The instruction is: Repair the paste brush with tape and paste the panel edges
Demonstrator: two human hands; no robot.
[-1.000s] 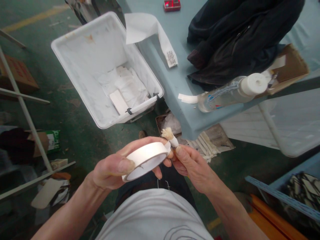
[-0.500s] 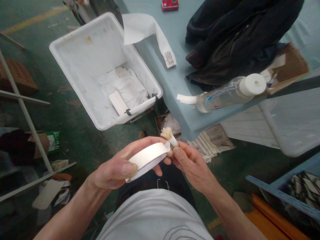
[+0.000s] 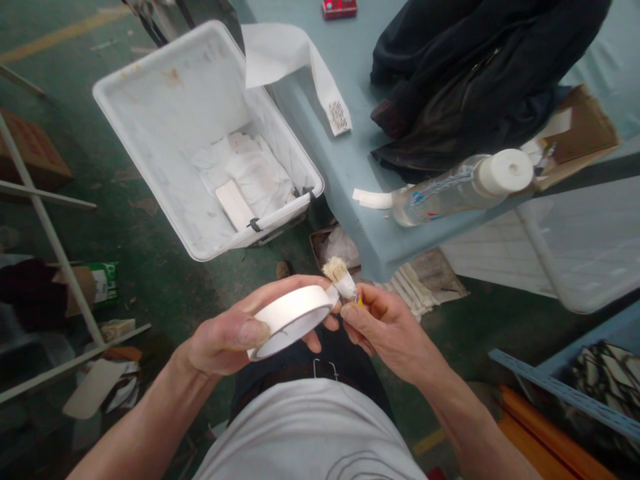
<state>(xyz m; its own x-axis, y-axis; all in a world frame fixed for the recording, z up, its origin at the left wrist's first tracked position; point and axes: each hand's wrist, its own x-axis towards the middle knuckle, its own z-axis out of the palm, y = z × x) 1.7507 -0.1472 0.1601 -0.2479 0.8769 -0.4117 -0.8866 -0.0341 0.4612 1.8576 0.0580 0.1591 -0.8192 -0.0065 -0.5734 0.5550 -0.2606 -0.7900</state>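
My left hand (image 3: pixel 235 333) is closed on a roll of white tape (image 3: pixel 293 312), thumb on the near rim and fingers behind it. From the roll a short strip runs to a brush (image 3: pixel 344 280) with pale bristles pointing up and away from me. White tape wraps the brush just below its bristles. My right hand (image 3: pixel 380 320) pinches the brush between thumb and fingers; a bit of yellow shows there, and the rest of the brush is hidden by the hand.
Ahead on the left is a white bin (image 3: pixel 165 120) with white cloth-like material inside. A table with a blue-grey cover (image 3: pixel 345 167) carries a lying plastic bottle (image 3: pixel 445 190), a dark jacket (image 3: pixel 465 80) and a cardboard box (image 3: pixel 580 133). A blue metal frame (image 3: pixel 565 393) stands right.
My right hand has shifted slightly right and down the brush, so more of the taped band and a yellow bit show. The tape roll has tilted a little, showing more of its inside.
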